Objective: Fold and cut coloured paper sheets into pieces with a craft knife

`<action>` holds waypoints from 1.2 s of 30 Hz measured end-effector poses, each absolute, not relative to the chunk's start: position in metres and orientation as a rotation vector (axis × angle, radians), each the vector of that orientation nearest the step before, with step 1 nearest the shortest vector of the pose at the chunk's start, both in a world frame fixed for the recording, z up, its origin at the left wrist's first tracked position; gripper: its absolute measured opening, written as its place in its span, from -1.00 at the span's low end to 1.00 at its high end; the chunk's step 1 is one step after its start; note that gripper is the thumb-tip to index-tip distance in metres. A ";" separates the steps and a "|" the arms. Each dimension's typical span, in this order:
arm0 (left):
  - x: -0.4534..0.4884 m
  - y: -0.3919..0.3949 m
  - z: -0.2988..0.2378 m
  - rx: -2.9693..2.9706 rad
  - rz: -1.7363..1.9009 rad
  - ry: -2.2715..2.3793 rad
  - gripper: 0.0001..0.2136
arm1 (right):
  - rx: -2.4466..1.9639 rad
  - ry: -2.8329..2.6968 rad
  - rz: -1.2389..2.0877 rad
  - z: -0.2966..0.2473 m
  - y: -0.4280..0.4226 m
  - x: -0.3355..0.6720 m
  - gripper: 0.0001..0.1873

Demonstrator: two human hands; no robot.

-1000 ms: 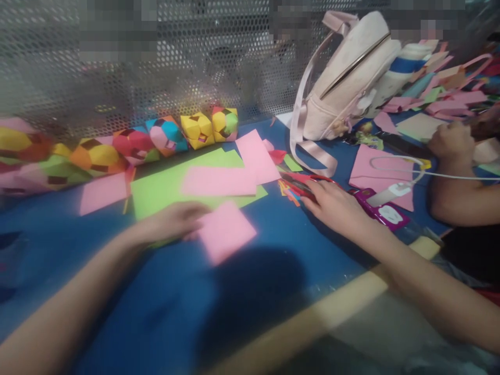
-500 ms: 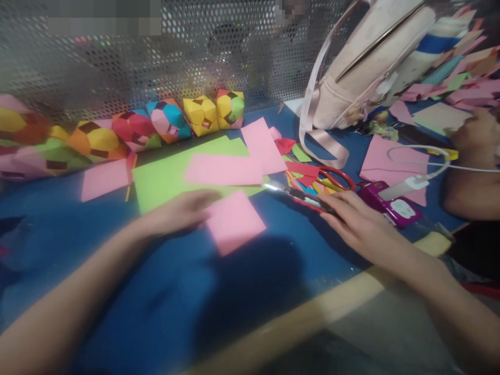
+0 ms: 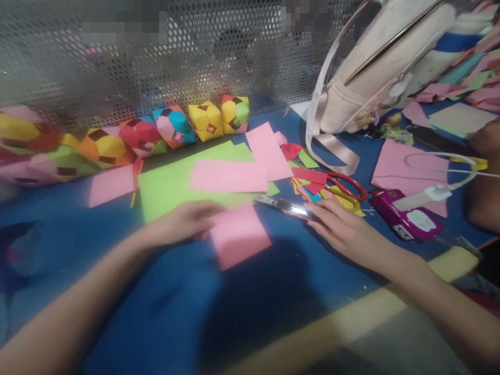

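Observation:
My left hand (image 3: 191,221) has its fingers closed at the upper left corner of a small pink paper square (image 3: 240,237); motion smears them. My right hand (image 3: 338,226) pinches the rear end of a utility knife (image 3: 287,207), whose blade end points left just above the square. Behind the square lies a large green sheet (image 3: 164,187) with a pink paper strip (image 3: 230,176) on it. Another pink piece (image 3: 269,148) overlaps the green sheet's right side.
Folded paper balls (image 3: 174,125) line the perforated metal panel (image 3: 187,57). Scissors (image 3: 347,185) lie among paper scraps. A purple device (image 3: 406,213) with a white cable sits right, near a pale backpack (image 3: 363,78). Another person's arm (image 3: 482,192) rests at the right edge.
The utility knife now lies flatter and farther left, with more of its handle showing past my right fingers. My left hand stays at the pink square. The view has shifted slightly.

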State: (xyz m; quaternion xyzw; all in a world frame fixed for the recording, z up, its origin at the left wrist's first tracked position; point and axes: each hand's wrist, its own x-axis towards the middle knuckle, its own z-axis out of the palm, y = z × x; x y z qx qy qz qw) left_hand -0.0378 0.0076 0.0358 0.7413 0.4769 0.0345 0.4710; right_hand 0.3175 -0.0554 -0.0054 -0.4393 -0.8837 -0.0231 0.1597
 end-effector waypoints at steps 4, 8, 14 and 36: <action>-0.038 0.008 0.035 1.818 0.046 1.162 -0.73 | -1.217 -2.463 -0.062 -0.009 -0.055 0.318 -0.63; -0.040 0.010 0.032 1.801 0.036 1.167 -0.76 | -1.121 -2.453 -0.048 -0.004 -0.054 0.318 -0.61; -0.044 0.013 0.031 1.777 0.069 1.191 -0.76 | -1.092 -2.590 -0.030 0.004 -0.062 0.329 -0.63; -0.028 -0.001 0.036 2.141 0.070 1.419 -0.71 | -1.109 -2.608 0.284 0.008 -0.068 0.353 -0.59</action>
